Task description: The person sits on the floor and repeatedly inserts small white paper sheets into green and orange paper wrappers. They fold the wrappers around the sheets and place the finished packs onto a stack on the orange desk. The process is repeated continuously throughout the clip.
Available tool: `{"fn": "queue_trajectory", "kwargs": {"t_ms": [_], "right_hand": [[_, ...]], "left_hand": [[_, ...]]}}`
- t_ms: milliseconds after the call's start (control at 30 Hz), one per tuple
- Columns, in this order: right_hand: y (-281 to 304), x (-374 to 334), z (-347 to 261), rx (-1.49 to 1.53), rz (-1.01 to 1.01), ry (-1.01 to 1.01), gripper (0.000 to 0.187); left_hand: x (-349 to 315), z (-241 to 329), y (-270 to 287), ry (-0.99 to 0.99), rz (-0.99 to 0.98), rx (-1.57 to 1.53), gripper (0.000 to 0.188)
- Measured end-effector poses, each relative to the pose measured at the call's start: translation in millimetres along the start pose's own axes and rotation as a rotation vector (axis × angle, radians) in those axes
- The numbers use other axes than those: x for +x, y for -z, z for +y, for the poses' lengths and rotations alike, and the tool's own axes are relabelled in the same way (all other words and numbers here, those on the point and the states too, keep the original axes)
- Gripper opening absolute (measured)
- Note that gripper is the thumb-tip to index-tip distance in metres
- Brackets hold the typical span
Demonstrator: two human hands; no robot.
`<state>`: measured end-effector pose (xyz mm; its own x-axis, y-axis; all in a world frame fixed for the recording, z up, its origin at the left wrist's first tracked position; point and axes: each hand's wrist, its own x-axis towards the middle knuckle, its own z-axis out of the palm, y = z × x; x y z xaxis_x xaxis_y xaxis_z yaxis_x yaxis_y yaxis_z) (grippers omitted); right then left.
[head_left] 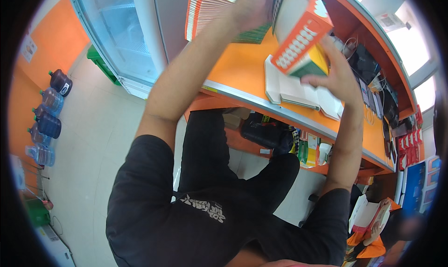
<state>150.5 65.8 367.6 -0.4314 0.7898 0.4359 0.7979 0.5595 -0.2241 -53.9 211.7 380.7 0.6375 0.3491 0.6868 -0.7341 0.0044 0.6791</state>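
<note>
Tilted above the orange desk is a carton box (pixel 301 41), orange with white dots, with a yellow-and-green side. My right hand (pixel 339 73) grips its lower right part, fingers along the side and thumb by the lower corner. Against its upper left side is my left hand (pixel 255 8), blurred, its fingers hidden at the top edge. A dark patterned strip (pixel 278 6) shows between that hand and the box. Below the box, an unfolded white carton (pixel 298 93) lies on the desk. A stack of flattened orange-and-white cartons (pixel 201 15) stands beyond my left forearm.
The orange desk (pixel 233 64) has a metal front edge. A glass-door fridge (pixel 119 34) stands to its left. Cables and dark devices (pixel 366 64) crowd the right end. Large water bottles (pixel 48 122) line the left wall. Another person (pixel 373 229) handles an open carton at lower right.
</note>
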Motion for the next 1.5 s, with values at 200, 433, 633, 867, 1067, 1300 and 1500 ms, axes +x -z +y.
{"fn": "queue_trajectory", "kwargs": {"t_ms": [200,433,633,867,1067,1300,1500], "right_hand": [[40.8,120.4,-18.5,0.053,-0.177,-0.324,0.075],[0.1,183.8,105.4,-0.002,-0.132,0.075,0.096],[-26.3,203.2,112.7,0.027,-0.316,-0.130,0.100],[-75.6,238.3,97.6,0.191,-0.253,-0.265,0.075],[-98.9,229.3,81.2,-0.106,-0.207,-0.193,0.067],[-119.1,220.6,90.3,-0.275,-0.056,-0.111,0.064],[-114.7,230.3,101.0,-0.224,-0.091,-0.062,0.061]], "left_hand": [[27.5,74.7,107.6,0.133,0.324,0.446,0.032],[31.6,94.1,156.6,0.459,0.545,1.229,0.043],[2.5,82.6,183.5,0.356,0.542,1.535,0.029],[-26.7,97.3,172.3,0.772,0.501,1.848,0.036],[-39.4,77.1,154.0,0.946,0.280,2.231,0.037],[-14.6,39.0,138.1,0.677,-0.076,2.060,0.047],[-70.8,-16.6,179.3,0.444,0.065,2.078,0.057]]}}
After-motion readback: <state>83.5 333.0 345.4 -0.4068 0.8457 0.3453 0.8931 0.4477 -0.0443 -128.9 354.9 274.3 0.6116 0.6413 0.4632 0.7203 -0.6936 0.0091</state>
